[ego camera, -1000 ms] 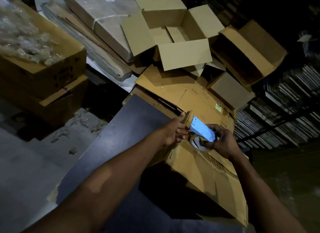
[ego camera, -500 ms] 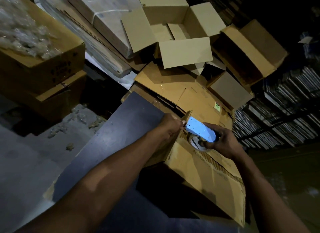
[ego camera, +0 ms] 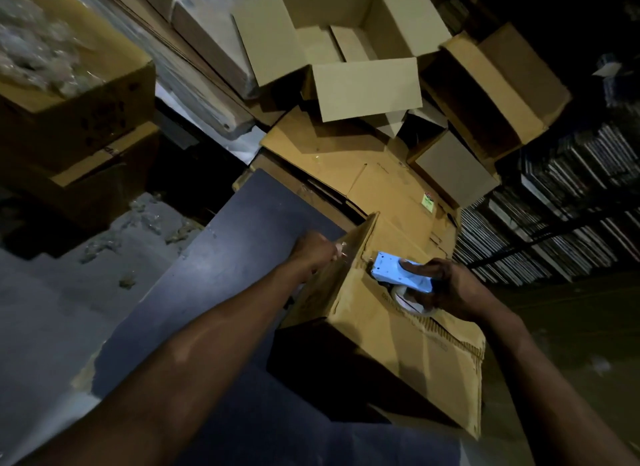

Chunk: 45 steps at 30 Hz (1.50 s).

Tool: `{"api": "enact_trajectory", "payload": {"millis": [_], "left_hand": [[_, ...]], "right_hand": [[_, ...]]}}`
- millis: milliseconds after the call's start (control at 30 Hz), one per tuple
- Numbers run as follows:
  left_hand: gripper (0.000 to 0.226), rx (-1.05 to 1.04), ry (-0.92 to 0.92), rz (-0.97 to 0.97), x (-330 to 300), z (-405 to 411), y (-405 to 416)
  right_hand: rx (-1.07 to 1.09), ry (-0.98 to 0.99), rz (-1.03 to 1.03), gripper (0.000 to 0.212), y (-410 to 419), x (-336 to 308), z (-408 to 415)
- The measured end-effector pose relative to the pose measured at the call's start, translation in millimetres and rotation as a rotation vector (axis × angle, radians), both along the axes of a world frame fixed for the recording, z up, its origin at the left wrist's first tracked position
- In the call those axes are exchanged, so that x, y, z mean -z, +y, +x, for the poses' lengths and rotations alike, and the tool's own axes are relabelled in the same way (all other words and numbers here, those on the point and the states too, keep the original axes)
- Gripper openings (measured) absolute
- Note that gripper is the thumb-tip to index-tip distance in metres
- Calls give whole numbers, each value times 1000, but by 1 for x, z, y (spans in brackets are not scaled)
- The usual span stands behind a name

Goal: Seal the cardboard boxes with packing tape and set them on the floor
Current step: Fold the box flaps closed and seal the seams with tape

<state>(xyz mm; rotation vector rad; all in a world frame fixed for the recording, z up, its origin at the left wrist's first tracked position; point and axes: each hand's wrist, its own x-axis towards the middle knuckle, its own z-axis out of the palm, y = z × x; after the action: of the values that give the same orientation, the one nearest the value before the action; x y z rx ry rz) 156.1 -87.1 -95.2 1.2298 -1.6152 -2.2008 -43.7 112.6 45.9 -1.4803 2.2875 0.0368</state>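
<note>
On the dark surface (ego camera: 214, 268) sits your cardboard box (ego camera: 398, 330); your left hand (ego camera: 313, 252) pinches its far edge, and your right hand (ego camera: 446, 285) clamps the blue tape dispenser (ego camera: 398, 273) on its top.

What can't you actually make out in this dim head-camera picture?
- Tape roll: mostly hidden under the blue dispenser and right hand.
- Left hand fingertips: hidden behind the cardboard box edge.
- Any tape already on the box: too dark to tell.
- Green label: print too small.
</note>
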Motion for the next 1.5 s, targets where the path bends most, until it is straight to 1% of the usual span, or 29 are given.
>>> {"api": "enact_trajectory", "payload": {"millis": [100,167,233,367,400,433,467,500,533,567,600,633,700,733,767,800,833,867,933,1000,1033,1100,1167,1233,1267,1300,1333,1433,1500], "left_hand": [[21,-50,38,-16,-2,-3,0],[23,-54,39,-28,-3,-6,1],[24,-41,17,-29,2,-8,1],[27,2,-27,-32,19,-9,7],[29,20,-44,-43,24,-10,11],[30,23,-55,-57,27,-11,16],[32,4,-64,-77,29,-14,22],[32,-24,-76,-102,29,-16,28],[32,-54,-87,-113,30,-18,32],[32,-83,-99,-111,30,-20,37],[35,-106,-106,-77,30,-18,40],[43,-118,-107,-21,34,-16,42],[77,-89,-120,128,47,-7,45],[81,-45,-133,144,57,-2,45],[64,-4,-136,104,63,2,46],[37,4,-147,33,67,5,47],[15,-36,-127,-25,67,7,47],[15,-102,-57,-54,62,8,45],[36,-165,183,-69,43,10,44],[73,2,349,-89,24,11,49],[87,114,368,-106,18,10,56],[103,274,394,-147,12,14,69],[106,341,370,-128,17,22,73],[107,408,246,22,23,30,66],[110,444,195,50,26,33,60],[112,475,171,9,30,34,57],[114,486,169,-77,32,33,54],[116,401,283,-388,24,20,54],[114,442,326,-627,14,7,59]], "right_hand": [[47,-52,-6,69,5,-1,3],[5,-14,-24,69,4,-2,7],[94,12,2,62,-1,-2,11],[168,91,91,64,-15,-6,20],[174,83,120,64,-12,3,2],[145,41,165,65,-1,20,-32],[124,49,174,72,2,25,-50],[97,91,194,79,-1,26,-51],[81,79,244,75,-6,24,-40],[68,103,295,64,-15,14,-17],[25,191,314,64,-28,-1,12],[-13,272,261,67,-40,-11,37],[-74,332,224,71,-46,-18,55],[-91,336,240,74,-47,-18,57],[-115,360,257,77,-48,-18,60],[-140,379,272,79,-49,-15,62],[-158,407,267,82,-50,-12,63],[-170,430,243,85,-52,-12,66],[-199,448,209,86,-56,-10,74],[-213,443,230,78,-59,-4,77],[-225,430,241,73,-61,-1,78],[-256,392,227,64,-60,5,76],[-250,357,235,62,-57,7,71],[-239,319,237,65,-55,7,67],[-239,297,230,66,-54,7,65],[-248,278,225,66,-53,6,63],[-258,269,224,66,-52,5,61],[-261,268,221,66,-53,1,55],[-271,317,254,65,-51,1,54]]}}
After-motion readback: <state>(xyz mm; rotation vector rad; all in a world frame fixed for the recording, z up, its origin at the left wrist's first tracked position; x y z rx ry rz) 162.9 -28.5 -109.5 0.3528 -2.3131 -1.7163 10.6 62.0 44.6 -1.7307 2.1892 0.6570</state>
